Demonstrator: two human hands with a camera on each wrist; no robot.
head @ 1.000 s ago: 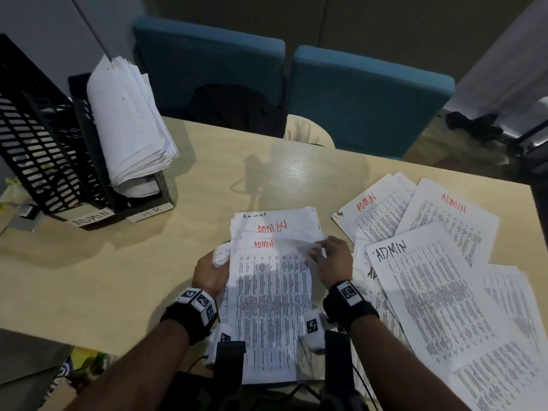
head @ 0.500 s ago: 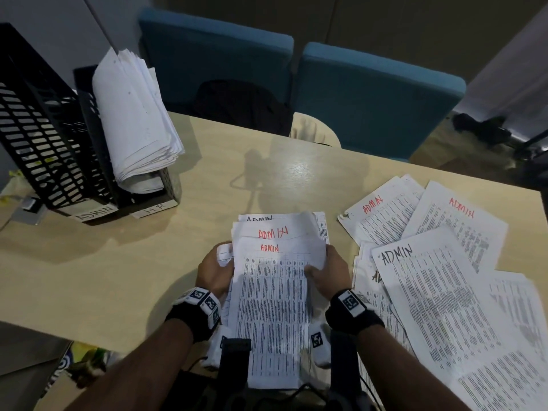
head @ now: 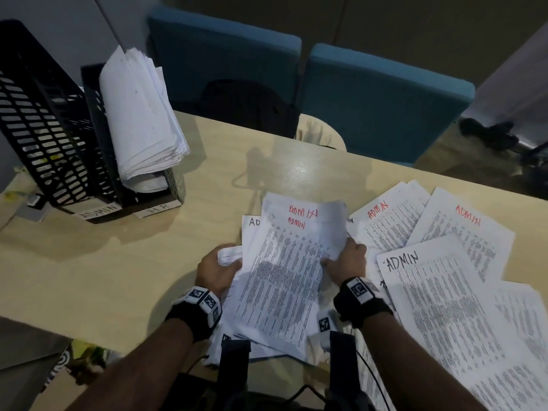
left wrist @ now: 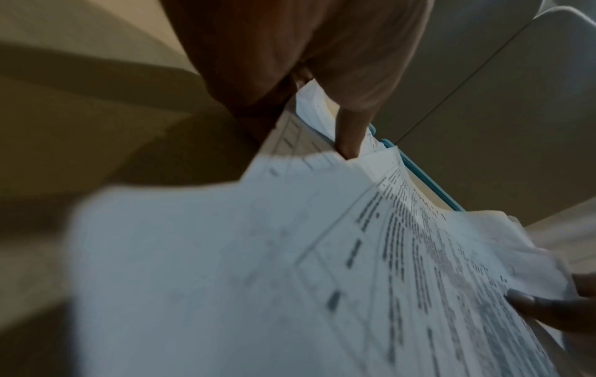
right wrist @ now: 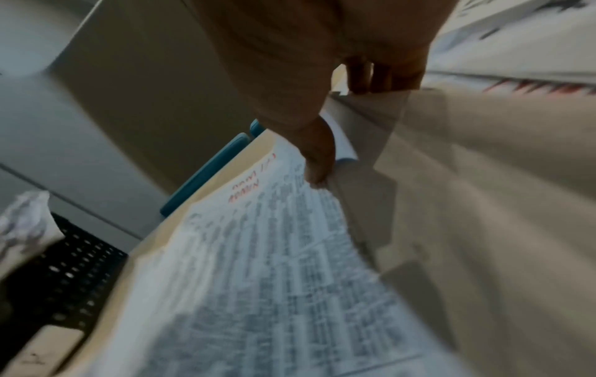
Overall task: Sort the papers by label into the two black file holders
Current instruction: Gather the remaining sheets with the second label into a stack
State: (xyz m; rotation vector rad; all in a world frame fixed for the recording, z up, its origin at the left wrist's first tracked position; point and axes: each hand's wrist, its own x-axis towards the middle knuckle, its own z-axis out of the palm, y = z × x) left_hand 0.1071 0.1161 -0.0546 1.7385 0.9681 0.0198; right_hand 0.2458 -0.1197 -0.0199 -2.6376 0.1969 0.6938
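Observation:
A stack of printed papers (head: 284,274) marked ADMIN in red lies in front of me, held from both sides. My left hand (head: 218,269) grips its left edge, thumb on top (left wrist: 350,137). My right hand (head: 345,262) pinches the right edge, thumb on the top sheet (right wrist: 317,163). More loose ADMIN sheets (head: 439,280) are fanned over the table on the right. Two black mesh file holders stand at the far left: the ADMIN holder (head: 38,126) shows no papers, the HR holder (head: 175,185) carries a thick curled wad of papers (head: 139,114).
The pale wooden table (head: 112,262) ends close to my body. Two blue chairs (head: 382,105) stand behind its far edge, with a dark bag (head: 249,105) on one. A small grey object (head: 32,203) lies left of the holders.
The held stack has tilted so its top leans right, and my right hand slid down its right edge from the top corner. The loose sheets and holders have not moved.

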